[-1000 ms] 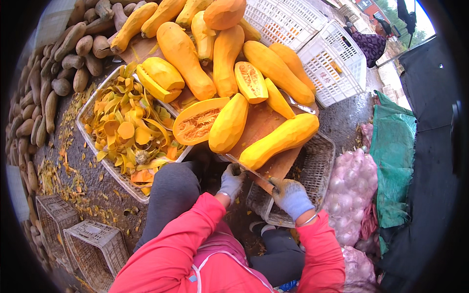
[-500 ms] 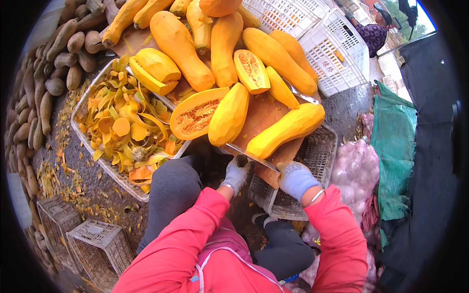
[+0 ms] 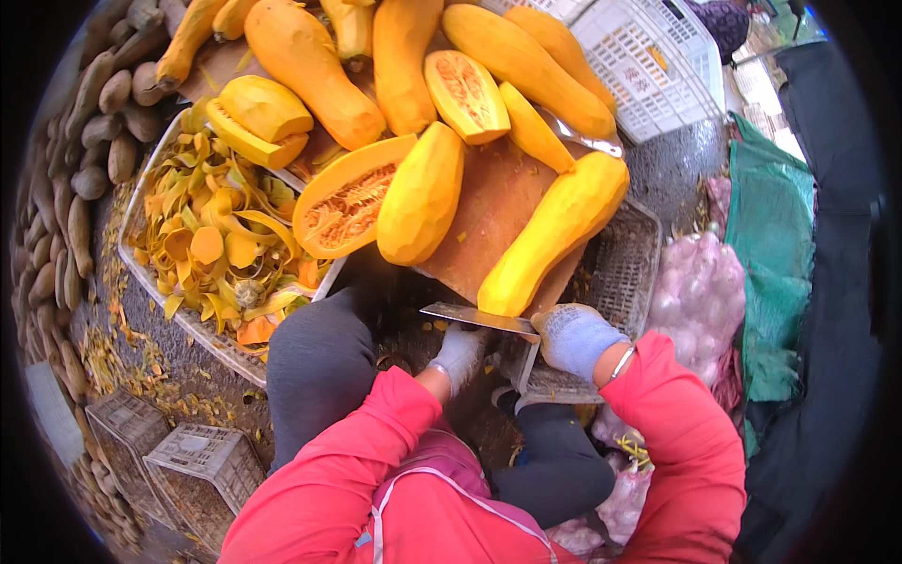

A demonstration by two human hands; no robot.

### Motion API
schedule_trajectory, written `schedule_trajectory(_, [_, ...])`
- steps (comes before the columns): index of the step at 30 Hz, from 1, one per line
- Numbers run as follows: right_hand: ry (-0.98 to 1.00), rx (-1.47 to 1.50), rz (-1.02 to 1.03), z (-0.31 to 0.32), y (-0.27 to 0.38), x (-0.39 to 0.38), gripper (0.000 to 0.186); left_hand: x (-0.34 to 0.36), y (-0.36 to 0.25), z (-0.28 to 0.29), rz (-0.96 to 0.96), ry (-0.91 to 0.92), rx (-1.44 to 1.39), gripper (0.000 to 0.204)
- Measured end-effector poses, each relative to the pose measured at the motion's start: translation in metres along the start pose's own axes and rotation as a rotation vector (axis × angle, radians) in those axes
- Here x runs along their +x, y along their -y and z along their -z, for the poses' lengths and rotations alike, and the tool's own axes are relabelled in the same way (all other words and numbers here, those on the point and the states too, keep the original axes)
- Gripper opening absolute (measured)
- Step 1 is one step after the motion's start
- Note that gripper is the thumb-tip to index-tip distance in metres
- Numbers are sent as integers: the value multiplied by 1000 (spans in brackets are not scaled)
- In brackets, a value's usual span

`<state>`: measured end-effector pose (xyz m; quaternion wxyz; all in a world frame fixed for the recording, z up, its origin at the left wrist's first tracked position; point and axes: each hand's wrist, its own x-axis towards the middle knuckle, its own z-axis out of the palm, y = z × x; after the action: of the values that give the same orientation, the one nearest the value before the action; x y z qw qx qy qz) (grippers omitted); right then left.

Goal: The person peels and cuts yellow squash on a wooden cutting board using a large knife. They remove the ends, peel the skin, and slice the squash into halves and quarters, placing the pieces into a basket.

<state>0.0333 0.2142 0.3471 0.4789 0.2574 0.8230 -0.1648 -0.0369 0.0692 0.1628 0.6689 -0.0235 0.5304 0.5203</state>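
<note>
My gloved right hand [image 3: 575,340] is closed on the handle of a broad knife [image 3: 470,315], its blade lying level just below the near end of a peeled yellow squash [image 3: 550,235]. My gloved left hand [image 3: 458,355] is closed beneath the blade; what it holds, if anything, is hidden. The squash lies on a worn brown cutting board [image 3: 484,211] with several other peeled squashes [image 3: 404,66], a halved one [image 3: 343,211] showing stringy seeds, a smaller cut piece [image 3: 468,94] and a metal tool [image 3: 592,143].
A crate of peelings [image 3: 202,235] stands left; unpeeled squashes [image 3: 89,183] are piled beyond it. A grey crate [image 3: 625,273] is under the board, white crates [image 3: 658,85] behind. Mesh onion sacks [image 3: 695,301] and green sheeting [image 3: 775,244] lie right. Empty-looking crates [image 3: 202,470] sit lower left. A person [image 3: 723,28] shows at top.
My right hand and the knife have moved rightward and upward, the blade now nearer level. My left hand has shifted slightly right. The board and squashes appear higher in the picture.
</note>
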Motion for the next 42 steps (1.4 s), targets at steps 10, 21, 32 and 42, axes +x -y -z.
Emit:
schedule_trajectory(10, [-125, 82, 0, -36, -15, 34, 27, 4, 6, 7, -95, 70, -163, 37])
schedule_trajectory(21, [-335, 323, -72, -51, 3, 68, 28, -13, -50, 1, -45, 154, -126, 39])
schedule_trajectory(32, [-364, 368, -81, -74, -4, 89, 29, 2, -43, 10, -123, 123, -55, 41])
schedule_trajectory(42, [-530, 408, 27, -83, 28, 42, 28, -7, -30, 25, -3, 200, -545, 37])
